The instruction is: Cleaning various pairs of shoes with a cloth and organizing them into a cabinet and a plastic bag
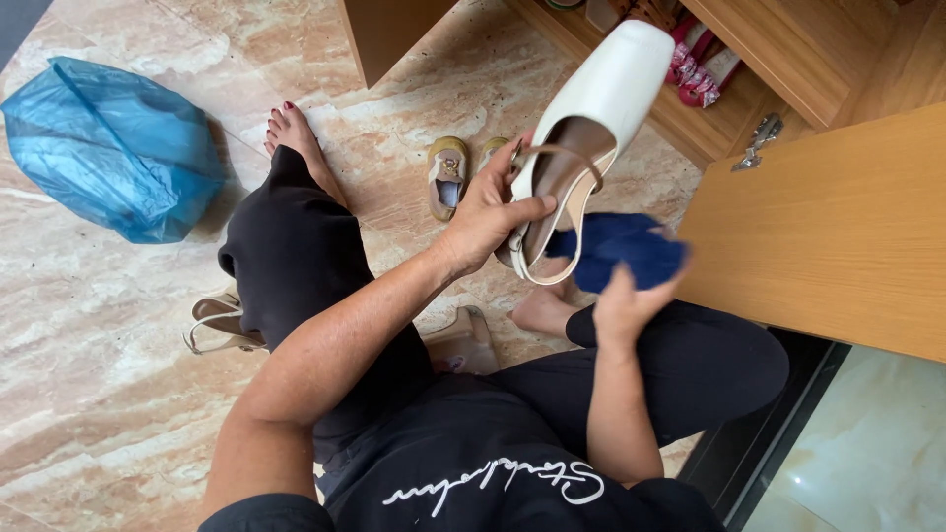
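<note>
Well to the left of both hands a blue plastic bag (113, 148) lies on the marble floor (89, 394). The left hand (488, 212) grips a cream slingback shoe (591, 118) at its heel end, thumb pressed along the side, fingers curled behind (their tips are hidden), toe raised away from the body. Beyond those fingers a small tan shoe (446, 175) rests on the floor. Just right of the thumb, touching the shoe's heel, the right hand (626, 300) bunches a dark blue cloth (616, 248), fingers closed around it. To wipe well, I judge the left grip should stay firm while the cloth follows the rim and strap. A wooden cabinet door (838, 227) stands farther right.
</note>
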